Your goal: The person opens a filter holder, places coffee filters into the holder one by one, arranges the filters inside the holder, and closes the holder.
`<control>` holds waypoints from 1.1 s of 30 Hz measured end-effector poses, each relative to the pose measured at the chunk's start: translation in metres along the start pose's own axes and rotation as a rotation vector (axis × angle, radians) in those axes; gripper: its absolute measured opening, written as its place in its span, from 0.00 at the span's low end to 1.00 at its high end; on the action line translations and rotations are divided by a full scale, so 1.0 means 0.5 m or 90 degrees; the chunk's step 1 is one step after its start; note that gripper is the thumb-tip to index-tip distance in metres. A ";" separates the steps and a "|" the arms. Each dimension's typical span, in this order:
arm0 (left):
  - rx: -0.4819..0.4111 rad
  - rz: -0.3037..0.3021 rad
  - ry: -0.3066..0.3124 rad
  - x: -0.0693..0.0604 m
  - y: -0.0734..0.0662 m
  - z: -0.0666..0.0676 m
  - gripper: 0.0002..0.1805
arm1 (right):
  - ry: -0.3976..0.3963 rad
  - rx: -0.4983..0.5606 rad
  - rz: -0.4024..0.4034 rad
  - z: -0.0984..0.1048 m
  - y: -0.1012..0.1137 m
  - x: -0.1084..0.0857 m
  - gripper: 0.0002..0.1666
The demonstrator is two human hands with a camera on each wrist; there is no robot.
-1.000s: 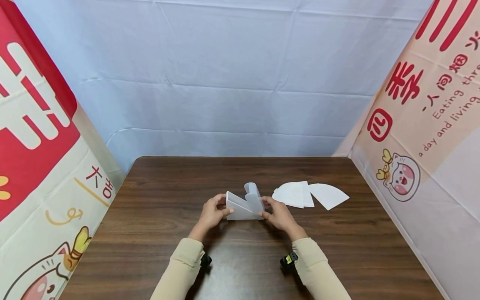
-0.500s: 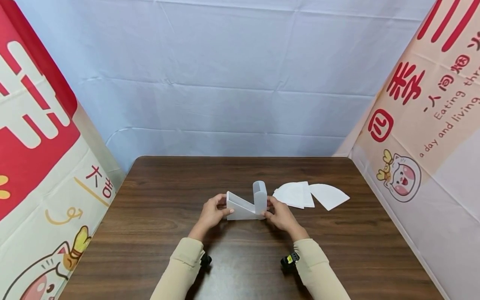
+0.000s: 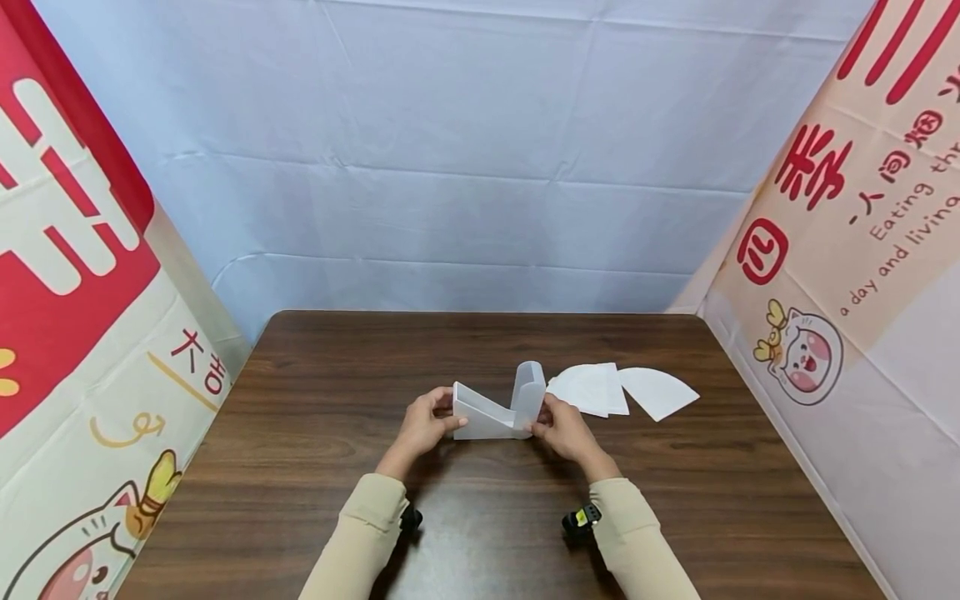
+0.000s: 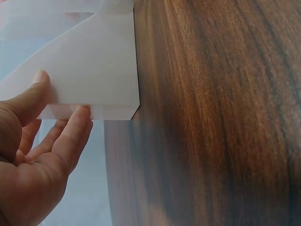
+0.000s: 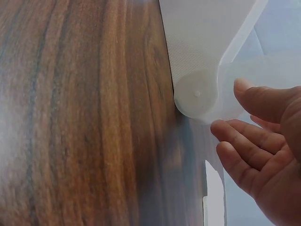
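A translucent white plastic case (image 3: 483, 423) with a slanted top edge stands on the table ahead of me. Its hinged lid (image 3: 529, 397) is swung up and leans to the right. My left hand (image 3: 422, 427) grips the case's left end; in the left wrist view the thumb lies on the case's front face (image 4: 94, 70) and the fingers bend round its end edge. At the other end my right hand (image 3: 566, 429) holds the lid beside the round hinge (image 5: 196, 94), thumb at the front and fingers at the outer edge. Its farther fingers are partly hidden in the head view.
White fan-shaped paper sheets (image 3: 581, 389) lie overlapping right of the case, with another single fan-shaped sheet (image 3: 658, 392) beside them. The brown wooden table (image 3: 337, 367) is bordered by a pale cloth (image 3: 465, 167) behind and printed cloths at both sides.
The lid has swung from leaning left over the case to upright, then tilted out to the right. My right hand has shifted slightly right with it; the left hand has stayed in place.
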State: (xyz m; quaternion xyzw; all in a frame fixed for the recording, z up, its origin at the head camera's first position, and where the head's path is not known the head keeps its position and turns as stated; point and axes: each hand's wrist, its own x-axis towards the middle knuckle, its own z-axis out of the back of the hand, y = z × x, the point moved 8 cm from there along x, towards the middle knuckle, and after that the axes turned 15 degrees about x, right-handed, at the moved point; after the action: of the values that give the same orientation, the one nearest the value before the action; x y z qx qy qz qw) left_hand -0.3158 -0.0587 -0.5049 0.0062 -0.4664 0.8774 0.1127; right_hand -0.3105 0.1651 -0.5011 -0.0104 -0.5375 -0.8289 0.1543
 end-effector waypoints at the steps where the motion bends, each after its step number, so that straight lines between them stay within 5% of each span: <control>1: -0.001 -0.004 -0.001 0.000 0.000 0.000 0.22 | 0.000 0.004 -0.001 0.001 -0.001 0.000 0.18; 10: -0.001 -0.015 -0.001 0.000 0.004 0.000 0.22 | -0.012 0.006 -0.042 0.010 -0.016 -0.008 0.16; 33: -0.001 0.011 0.007 -0.001 0.012 -0.004 0.23 | -0.059 0.007 -0.050 0.040 -0.032 -0.024 0.15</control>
State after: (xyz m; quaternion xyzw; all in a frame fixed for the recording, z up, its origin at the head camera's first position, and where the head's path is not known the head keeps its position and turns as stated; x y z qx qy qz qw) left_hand -0.3166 -0.0605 -0.5108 -0.0027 -0.4665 0.8779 0.1078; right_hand -0.3063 0.1918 -0.5090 -0.0271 -0.5485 -0.8302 0.0963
